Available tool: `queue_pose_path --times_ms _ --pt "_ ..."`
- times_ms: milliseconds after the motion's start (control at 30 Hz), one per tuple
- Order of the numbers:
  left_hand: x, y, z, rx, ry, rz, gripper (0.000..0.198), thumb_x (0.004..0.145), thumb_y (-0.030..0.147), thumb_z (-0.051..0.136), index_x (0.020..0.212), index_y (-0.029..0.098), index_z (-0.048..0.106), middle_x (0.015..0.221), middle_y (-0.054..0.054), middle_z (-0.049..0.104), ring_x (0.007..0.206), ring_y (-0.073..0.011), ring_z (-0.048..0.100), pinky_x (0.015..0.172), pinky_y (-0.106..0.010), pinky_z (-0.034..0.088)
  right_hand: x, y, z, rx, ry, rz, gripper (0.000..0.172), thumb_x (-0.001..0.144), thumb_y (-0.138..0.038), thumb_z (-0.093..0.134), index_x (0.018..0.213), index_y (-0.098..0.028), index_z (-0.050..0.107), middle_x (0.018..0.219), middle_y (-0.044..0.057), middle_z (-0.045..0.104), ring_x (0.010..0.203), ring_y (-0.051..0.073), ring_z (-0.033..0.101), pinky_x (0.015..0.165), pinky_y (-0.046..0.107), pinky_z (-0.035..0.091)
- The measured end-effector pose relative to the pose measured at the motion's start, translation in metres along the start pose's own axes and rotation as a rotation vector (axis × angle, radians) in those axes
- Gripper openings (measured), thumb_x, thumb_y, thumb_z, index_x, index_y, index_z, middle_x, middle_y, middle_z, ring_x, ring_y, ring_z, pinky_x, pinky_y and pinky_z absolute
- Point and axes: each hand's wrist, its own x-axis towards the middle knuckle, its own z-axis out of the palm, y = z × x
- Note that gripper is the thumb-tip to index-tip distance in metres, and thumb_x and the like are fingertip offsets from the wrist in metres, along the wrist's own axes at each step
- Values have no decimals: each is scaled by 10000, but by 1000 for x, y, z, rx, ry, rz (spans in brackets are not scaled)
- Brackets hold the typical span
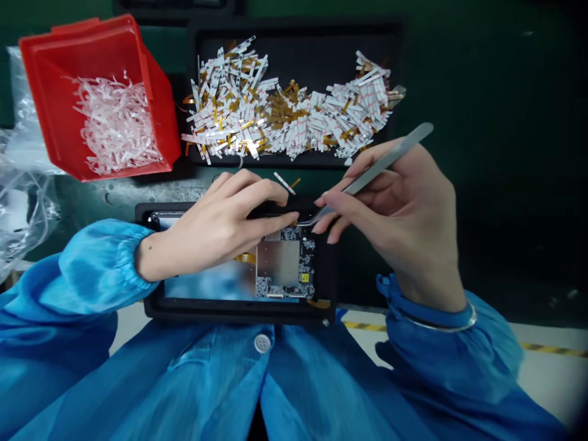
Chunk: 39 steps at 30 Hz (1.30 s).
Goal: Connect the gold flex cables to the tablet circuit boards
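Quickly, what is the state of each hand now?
Left hand: index finger extended to the circuit board; grip cannot be told.
Right hand: closed on metal tweezers.

Blue smock, slightly shiny and creased, one round pale button at front; left sleeve elastic-gathered, left hand bare; right sleeve baggy, blue wrist strap, thin silvery band, right hand bare.
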Motion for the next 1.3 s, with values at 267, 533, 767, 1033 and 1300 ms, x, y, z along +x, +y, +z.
queue_pose_path --times_ms 267,533,767,1033,1300 --pt "3 0 -2 44 20 28 337 1022 235 413 1321 216 568 1197 -104 615 1032 -241 588 779 -374 478 4 4 -1 17 -19 23 324 807 -228 775 881 -269 463 706 -40 702 532 177 694 394 265 514" --pt "4 3 -6 62 53 -9 317 1032 231 400 1282 206 594 1191 -71 621 1006 -215 605 776 -354 481 2 4 1 33 34 45 315 819 -242 778 898 -282 476 727 -50 714 503 161 679 396 273 525" --pt "-6 12 -11 78 20 80 266 1024 207 450 1215 151 626 1178 -80 704 1034 -220 618 734 -356 419 3 6 0 25 21 16 360 783 -280 809 890 -268 467 697 -63 706 481 152 675 397 252 534" --pt "-7 18 -6 99 -12 85 330 1002 184 511 1310 81 563 1217 -92 706 1095 -233 592 758 -355 396 1 -2 0 -80 17 -46 302 824 -128 735 883 -249 465 685 -61 677 530 160 697 455 268 578" --pt "-6 16 -2 242 4 135 312 1042 192 438 1328 134 547 1142 -31 735 1059 -192 612 732 -336 375 5 3 0 -46 -21 -95 302 809 -106 727 877 -237 464 665 -82 674 500 127 681 434 208 569"
